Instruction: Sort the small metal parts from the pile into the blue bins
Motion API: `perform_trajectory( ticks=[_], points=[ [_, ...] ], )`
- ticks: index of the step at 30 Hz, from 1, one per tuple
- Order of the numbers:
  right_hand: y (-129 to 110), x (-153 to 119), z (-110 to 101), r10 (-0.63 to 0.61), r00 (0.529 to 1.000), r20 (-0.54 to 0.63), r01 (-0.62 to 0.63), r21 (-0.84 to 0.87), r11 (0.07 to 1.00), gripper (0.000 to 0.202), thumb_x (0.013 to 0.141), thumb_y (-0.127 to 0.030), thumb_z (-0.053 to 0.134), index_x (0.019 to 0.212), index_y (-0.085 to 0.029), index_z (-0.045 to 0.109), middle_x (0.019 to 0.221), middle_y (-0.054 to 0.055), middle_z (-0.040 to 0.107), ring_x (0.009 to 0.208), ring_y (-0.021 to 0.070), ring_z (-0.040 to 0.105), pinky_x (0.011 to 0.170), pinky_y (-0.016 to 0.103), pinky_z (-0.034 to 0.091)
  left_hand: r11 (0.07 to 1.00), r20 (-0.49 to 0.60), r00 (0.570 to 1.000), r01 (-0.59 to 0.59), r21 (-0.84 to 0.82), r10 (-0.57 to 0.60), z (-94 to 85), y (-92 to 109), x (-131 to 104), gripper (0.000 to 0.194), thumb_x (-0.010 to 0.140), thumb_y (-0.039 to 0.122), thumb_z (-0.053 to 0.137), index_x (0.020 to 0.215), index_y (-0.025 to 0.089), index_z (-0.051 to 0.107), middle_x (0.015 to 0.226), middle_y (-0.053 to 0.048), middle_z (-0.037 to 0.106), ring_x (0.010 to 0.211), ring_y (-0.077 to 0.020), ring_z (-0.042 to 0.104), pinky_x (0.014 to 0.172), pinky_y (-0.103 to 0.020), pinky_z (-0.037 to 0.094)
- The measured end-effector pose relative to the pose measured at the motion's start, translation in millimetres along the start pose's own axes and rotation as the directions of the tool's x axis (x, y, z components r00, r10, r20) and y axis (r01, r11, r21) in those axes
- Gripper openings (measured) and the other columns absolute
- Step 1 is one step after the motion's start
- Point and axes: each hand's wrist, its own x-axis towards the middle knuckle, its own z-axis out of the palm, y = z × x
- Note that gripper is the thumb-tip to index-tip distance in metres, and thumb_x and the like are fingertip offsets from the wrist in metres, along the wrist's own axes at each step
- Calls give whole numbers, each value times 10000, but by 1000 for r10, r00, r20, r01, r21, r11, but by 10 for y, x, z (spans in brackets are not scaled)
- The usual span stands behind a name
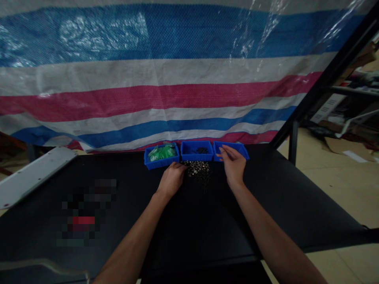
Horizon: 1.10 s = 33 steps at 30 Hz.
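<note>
A heap of small metal hardware [197, 169] lies on the black table, with shiny nut-like pieces at the back and darker, thin screw-like pieces towards me. My left hand [172, 178] is at the heap's left edge, fingers closed together at the metal pieces; anything in them is hidden. Over the right blue bin [243, 152] is my right hand [235, 165], thumb and fingertips pinched; what they hold is too small to name. The middle blue bin [189, 156] contains small dark pieces. Green and clear plastic bags fill the left blue bin [160, 163].
A striped plastic sheet [166, 94] hangs behind the black table [189, 236]. On the left lies a long white metal panel [35, 175], near a pixelated patch. A black frame post [292, 142] stands at the right; cardboard [349, 150] lies on the floor beyond.
</note>
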Motion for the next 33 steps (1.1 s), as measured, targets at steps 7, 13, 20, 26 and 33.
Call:
perform_trajectory(
  ticks=[7,13,20,26,33],
  points=[
    [-81,-136,60,-28,955,297,66,-120,991,303,719,-329,701,967,-160,744,523,-36,582,455,121,524,478,256,434,999,-27,999,-31,-35,30,11,22,-1,232,883,71,563,1034,178,703,974,-84,701,959,-251,625,868,-389,552],
    [-59,-201,101,36,890,454,-1,-76,997,345,717,-266,630,1036,-170,722,665,-4,656,496,117,549,513,255,458,973,-151,988,0,-229,-35,-26,68,17,180,888,95,555,966,188,687,964,-70,683,876,-210,659,820,-348,554],
    [-105,-292,87,-41,705,708,173,-116,978,332,802,-278,633,1115,-206,715,814,27,711,673,147,646,643,277,512,782,-179,962,53,-621,-208,-33,146,49,222,809,121,645,1028,162,659,906,-51,714,818,-180,705,798,-316,583],
    [-108,-356,94,-34,616,787,188,-105,976,327,797,-270,669,1109,-194,730,864,51,752,733,167,695,717,306,556,697,-130,957,92,-711,-258,-72,190,54,327,763,127,686,1083,161,623,953,-51,676,777,-172,726,748,-284,601],
    [-93,-360,104,24,563,826,92,-92,992,280,784,-260,685,1048,-194,751,784,30,749,634,151,699,657,291,584,655,-91,960,111,-747,-266,-70,186,48,314,771,171,703,1074,169,621,964,-44,665,801,-174,728,730,-271,613]
  ],
)
